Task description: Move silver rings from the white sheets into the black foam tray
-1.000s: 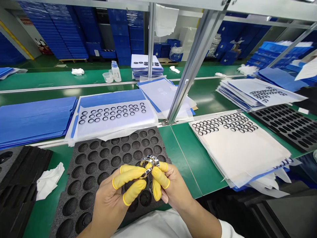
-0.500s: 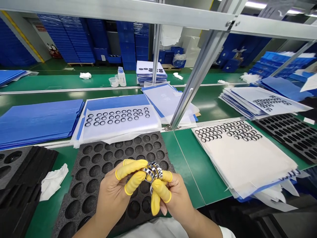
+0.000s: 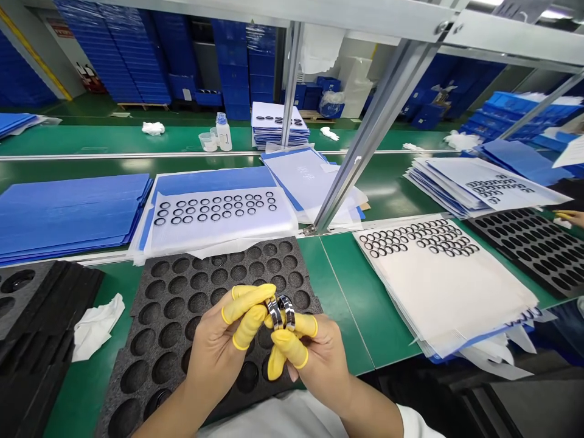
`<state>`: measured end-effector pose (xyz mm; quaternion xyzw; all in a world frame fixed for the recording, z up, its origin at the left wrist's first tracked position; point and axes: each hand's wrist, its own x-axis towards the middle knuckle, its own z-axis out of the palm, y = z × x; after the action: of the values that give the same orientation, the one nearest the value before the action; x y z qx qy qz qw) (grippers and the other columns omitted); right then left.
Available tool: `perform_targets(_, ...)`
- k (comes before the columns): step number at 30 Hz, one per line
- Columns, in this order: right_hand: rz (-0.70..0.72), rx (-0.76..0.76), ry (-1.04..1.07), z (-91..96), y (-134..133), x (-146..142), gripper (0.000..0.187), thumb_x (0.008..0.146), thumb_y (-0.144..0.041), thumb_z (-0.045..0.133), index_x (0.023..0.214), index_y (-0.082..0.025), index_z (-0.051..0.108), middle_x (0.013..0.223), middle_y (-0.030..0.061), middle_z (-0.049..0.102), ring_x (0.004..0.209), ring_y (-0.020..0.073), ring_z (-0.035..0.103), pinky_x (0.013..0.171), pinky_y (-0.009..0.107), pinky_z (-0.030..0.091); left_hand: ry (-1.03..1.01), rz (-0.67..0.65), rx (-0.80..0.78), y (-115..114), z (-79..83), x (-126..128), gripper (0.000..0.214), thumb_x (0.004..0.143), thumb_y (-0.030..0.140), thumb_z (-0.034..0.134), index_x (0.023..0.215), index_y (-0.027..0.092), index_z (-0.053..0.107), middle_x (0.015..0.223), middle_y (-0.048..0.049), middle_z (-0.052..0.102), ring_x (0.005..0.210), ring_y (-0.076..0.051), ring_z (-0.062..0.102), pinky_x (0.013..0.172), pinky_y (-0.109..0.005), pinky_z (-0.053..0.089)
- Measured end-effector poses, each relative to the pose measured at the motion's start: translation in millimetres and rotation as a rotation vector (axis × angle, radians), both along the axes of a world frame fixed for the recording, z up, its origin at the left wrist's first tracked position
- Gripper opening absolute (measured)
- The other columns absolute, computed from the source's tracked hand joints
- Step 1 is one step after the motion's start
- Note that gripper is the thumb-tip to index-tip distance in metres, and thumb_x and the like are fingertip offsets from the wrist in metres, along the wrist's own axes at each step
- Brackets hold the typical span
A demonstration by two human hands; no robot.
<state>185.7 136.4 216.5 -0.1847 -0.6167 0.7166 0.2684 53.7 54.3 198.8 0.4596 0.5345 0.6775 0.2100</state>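
The left hand (image 3: 214, 347) and right hand (image 3: 314, 359) are together, with the fingertips meeting over a black foam tray (image 3: 155, 316) that has rows of round recesses. Yellow finger cots (image 3: 249, 303) cover the fingers of both hands. Two polished metal rings (image 3: 279, 312) are clamped between the hands, standing on edge and just beside each other. The rings are held clear of the tray, above its right part.

The tray rests on a green workbench (image 3: 347, 304). A white wipe cloth (image 3: 97, 327) lies to its left, beside a second black foam tray (image 3: 45, 304). Directly beyond it, a white sheet (image 3: 214, 210) on blue folders carries rows of dark rings. To the right is a stack of white sheets (image 3: 438, 286) with dark rings along its far end. Further right lies a third black foam tray (image 3: 524, 249), with a co-worker's hand (image 3: 570, 218) at its edge. A plastic bottle (image 3: 223, 132) and a plastic cup (image 3: 208, 142) stand on the far bench.
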Motion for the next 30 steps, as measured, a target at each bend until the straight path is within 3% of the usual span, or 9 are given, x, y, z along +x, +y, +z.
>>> perform_targets(4, -0.041, 0.010, -0.022, -0.5, 1.7, -1.5, 0.041, 0.089, -0.059, 0.071, 0.078, -0.020, 0.082, 0.048, 0.0002, 0.063, 0.036, 0.0074, 0.043, 0.035, 0.019, 0.033, -0.008, -0.020, -0.042, -3.6, -0.8, -0.2, 0.030, 0.098, 0.031, 0.065, 0.126, 0.031, 0.076, 0.105, -0.0070, 0.076, 0.089, -0.019, 0.073, 0.078, -0.026, 0.062)
perform_targets(7, -0.044, 0.017, -0.034, -2.1, 2.8, -2.2, 0.045, 0.088, -0.063, 0.070, 0.078, -0.020, 0.082, 0.048, 0.0004, 0.062, 0.037, 0.0079, 0.044, 0.036, 0.019, 0.034, -0.061, -0.038, -0.040, -4.7, -2.0, 0.7, 0.036, 0.092, 0.036, 0.073, 0.127, 0.030, 0.075, 0.105, -0.0081, 0.075, 0.088, -0.020, 0.073, 0.077, -0.027, 0.063)
perform_targets(11, -0.045, 0.012, -0.034, -5.6, 4.0, -3.3, 0.045, 0.087, -0.062, 0.071, 0.076, -0.020, 0.082, 0.050, 0.0012, 0.064, 0.038, 0.0080, 0.044, 0.035, 0.019, 0.033, -0.127, -0.029, -0.042, -5.9, -4.4, 3.1, 0.040, 0.088, 0.027, 0.078, 0.128, 0.031, 0.075, 0.116, -0.0097, 0.074, 0.094, -0.022, 0.074, 0.080, -0.030, 0.066)
perform_targets(23, -0.057, -0.039, -0.010, -10.0, 5.6, -3.9, 0.035, 0.086, -0.055, 0.076, 0.089, -0.021, 0.084, 0.052, -0.0006, 0.064, 0.037, 0.0067, 0.045, 0.036, 0.018, 0.034, 0.096, 0.041, 0.016, -6.2, -4.2, 5.0, 0.054, 0.092, 0.017, 0.072, 0.140, 0.038, 0.064, 0.133, -0.0046, 0.072, 0.106, -0.019, 0.075, 0.093, -0.026, 0.063)
perform_targets(30, -0.032, -0.064, 0.012, -7.0, 6.7, -2.5, 0.031, 0.087, -0.050, 0.077, 0.089, -0.020, 0.084, 0.053, -0.0004, 0.066, 0.036, 0.0052, 0.044, 0.036, 0.015, 0.034, 0.060, 0.028, -0.001, -5.9, -4.0, 4.6, 0.048, 0.093, 0.020, 0.072, 0.135, 0.040, 0.067, 0.122, -0.0025, 0.068, 0.100, -0.015, 0.072, 0.090, -0.021, 0.061)
